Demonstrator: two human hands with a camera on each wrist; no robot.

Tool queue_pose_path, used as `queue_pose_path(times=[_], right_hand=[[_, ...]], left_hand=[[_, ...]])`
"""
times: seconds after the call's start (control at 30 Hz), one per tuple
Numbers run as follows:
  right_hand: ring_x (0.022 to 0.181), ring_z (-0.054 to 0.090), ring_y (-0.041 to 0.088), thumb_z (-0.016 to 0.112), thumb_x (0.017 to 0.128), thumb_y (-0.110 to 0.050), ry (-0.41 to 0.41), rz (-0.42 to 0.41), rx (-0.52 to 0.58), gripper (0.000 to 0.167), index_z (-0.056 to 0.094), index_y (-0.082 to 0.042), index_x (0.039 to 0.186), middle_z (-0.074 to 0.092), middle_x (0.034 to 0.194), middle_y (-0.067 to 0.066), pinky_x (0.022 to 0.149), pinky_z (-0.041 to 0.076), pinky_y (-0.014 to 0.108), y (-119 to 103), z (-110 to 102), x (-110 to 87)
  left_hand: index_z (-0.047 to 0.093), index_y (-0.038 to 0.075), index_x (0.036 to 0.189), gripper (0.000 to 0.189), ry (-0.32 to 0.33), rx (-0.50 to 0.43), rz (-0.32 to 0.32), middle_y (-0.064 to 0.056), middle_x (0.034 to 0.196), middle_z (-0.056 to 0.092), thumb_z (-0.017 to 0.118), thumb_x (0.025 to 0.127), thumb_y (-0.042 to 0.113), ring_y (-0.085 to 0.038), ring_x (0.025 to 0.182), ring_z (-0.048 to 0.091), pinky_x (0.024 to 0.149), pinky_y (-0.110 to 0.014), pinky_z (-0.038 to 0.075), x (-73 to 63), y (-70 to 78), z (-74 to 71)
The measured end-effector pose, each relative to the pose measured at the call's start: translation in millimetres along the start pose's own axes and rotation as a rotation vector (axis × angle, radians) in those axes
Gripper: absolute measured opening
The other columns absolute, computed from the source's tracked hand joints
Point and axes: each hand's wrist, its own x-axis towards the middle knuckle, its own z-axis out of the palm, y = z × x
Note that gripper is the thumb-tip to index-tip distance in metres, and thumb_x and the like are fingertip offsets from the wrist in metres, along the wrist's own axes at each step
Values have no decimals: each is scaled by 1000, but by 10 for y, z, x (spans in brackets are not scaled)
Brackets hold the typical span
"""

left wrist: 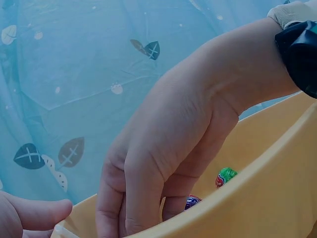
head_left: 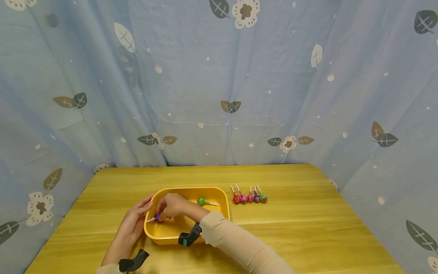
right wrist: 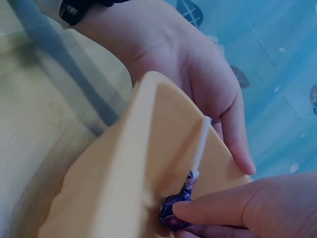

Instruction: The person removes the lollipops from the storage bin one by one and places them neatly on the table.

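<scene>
A yellow plastic basket [head_left: 222, 194] stands on the table. Inside its left end, my right hand [head_left: 174, 205] pinches a purple-wrapped lollipop [right wrist: 173, 210] between thumb and finger. That lollipop's white stick leans up against the basket wall. Outside the left wall, my left hand [head_left: 131, 222] rests against the basket, its thumb straight along the rim. A lollipop with a green wrapper [head_left: 201, 201] lies farther back in the basket. In the left wrist view, a bit of purple wrapper [left wrist: 192, 201] shows beside the right fingers, partly hidden by them.
Right of the basket, several lollipops [head_left: 250, 198] lie in a row, red, pink, purple and green, with sticks pointing away. The wooden table [head_left: 301, 228] ends at a blue patterned curtain [head_left: 191, 87]. Dark wrist cameras [head_left: 134, 261] are strapped to both wrists.
</scene>
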Motion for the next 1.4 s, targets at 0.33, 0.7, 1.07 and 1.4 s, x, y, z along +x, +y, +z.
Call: queue_pose_path(times=[0.33,0.7,1.07,1.4], right_hand=[[60,63,16,76,81,-1,-83,40,240,9,72,-8,85,64,70,-5,53,54,24,75,-43,-83],[71,68,21,72,83,2,-90,77,465,6,72,-1,88,67,74,2,66,58,32,229,-191,-247],[79,69,23,70,85,0,-31,69,598,8,72,-2,93,69,81,3,72,58,34,390,-304,-375],[80,68,21,67,88,-1,-14,33,650,10,70,1,98,68,86,3,76,57,36,461,-388,-509]], left_hand=[[40,17,147,47,17,-43,-27,17,116,57,50,102,15,-3,112,54,100,-25,42,-8,26,18],[55,25,134,34,-9,-37,-24,15,122,53,50,102,14,-7,122,48,105,-27,37,-23,27,29],[64,31,118,27,0,-45,-14,19,114,61,51,101,14,-5,121,48,102,-25,40,-7,8,17],[68,33,111,29,-37,-30,22,18,116,61,49,102,13,-3,114,53,98,-23,44,35,-34,-29]])
